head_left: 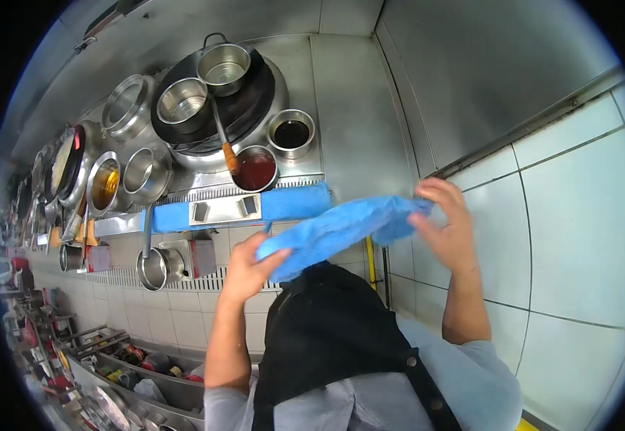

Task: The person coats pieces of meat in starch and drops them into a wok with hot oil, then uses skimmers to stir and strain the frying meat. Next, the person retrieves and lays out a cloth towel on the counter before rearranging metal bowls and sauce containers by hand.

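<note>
A long, bunched blue cloth [341, 228] is stretched between my two hands, in front of the black apron [327, 330]. My left hand [250, 264] pinches its left end, with the thumb on top. At the other end my right hand [447, 226] has its thumb and fingers curled about the cloth's edge; part of that grip is hidden. Just beyond, another blue cloth [294, 202] lies along the front rail of the stove, with a metal bracket [224, 210] on it.
On the stove stand two steel pots [183, 102] on a black wok [244, 108], a pot of red liquid [255, 172] and a pot of dark liquid [291, 135]. A tiled wall [578, 237] rises to the right. A steel pot [154, 269] hangs below the rail.
</note>
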A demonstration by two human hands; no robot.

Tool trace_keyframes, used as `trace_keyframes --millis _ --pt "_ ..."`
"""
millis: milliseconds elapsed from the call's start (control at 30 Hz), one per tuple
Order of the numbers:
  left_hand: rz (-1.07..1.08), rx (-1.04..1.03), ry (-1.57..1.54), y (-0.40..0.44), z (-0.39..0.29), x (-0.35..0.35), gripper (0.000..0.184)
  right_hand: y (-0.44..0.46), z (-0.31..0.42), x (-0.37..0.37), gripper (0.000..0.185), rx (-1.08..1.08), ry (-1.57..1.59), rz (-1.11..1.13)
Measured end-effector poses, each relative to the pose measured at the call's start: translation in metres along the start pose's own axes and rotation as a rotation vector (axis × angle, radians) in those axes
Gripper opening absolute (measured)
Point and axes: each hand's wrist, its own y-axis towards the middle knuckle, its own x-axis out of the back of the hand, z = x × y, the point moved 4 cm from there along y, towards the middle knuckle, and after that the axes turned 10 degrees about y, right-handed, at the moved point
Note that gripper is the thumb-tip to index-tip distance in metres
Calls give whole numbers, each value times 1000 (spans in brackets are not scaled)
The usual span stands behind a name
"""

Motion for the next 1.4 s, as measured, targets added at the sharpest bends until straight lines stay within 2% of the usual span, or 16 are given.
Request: trace_keyframes --millis 100,167,200,300,333,433,533,633,800,900,933,1033,1100,1167,1267,1400 --pt "362 -119 230 44 -96 -51 40 -2 35 -48 36 -17 -51 76" --pt "395 -327 53 67 -108 -80 44 -11 28 -69 43 -190 34 162" --pt "410 -429 -38 73 -107 -87 45 -20 -3 -67 35 -344 313 16" --pt "431 -412 287 78 -81 -81 51 -26 -22 -27 25 -420 34 28" --pt "596 -326 385 77 -78 -80 49 -31 -29 -17 19 -441 37 -52" --pt "496 -429 647 89 -50 -64 45 -33 -39 16 13 -471 82 -305" --pt "556 -341 583 106 -55 -15 36 -32 -26 45 16 -484 157 -569" --pt "659 -204 49 108 -73 19 25 -27 -17 56 19 -417 263 -594" --pt "458 -405 -78 113 -129 43 21 -6 -1 75 24 -323 84 -804" --pt "369 -474 -117 126 -151 38 20 12 -6 81 28 -198 249 -784" --pt "333 -499 -108 136 -154 35 20 20 -3 80 33 -193 190 -751" --pt "231 -469 -54 185 -156 26 18 55 -37 80 32 -237 106 -683" --pt "148 -448 -32 239 -151 13 18 96 -81 72 23 -242 110 -759" --pt "36 -289 -11 305 -144 0 18 139 -146 62 18 -325 158 -778" --pt "-43 -174 130 414 -104 -25 19 198 -233 32 13 -386 1 -724" --pt "-35 92 157 515 -41 -72 21 244 -365 -10 16 -606 -146 -599"
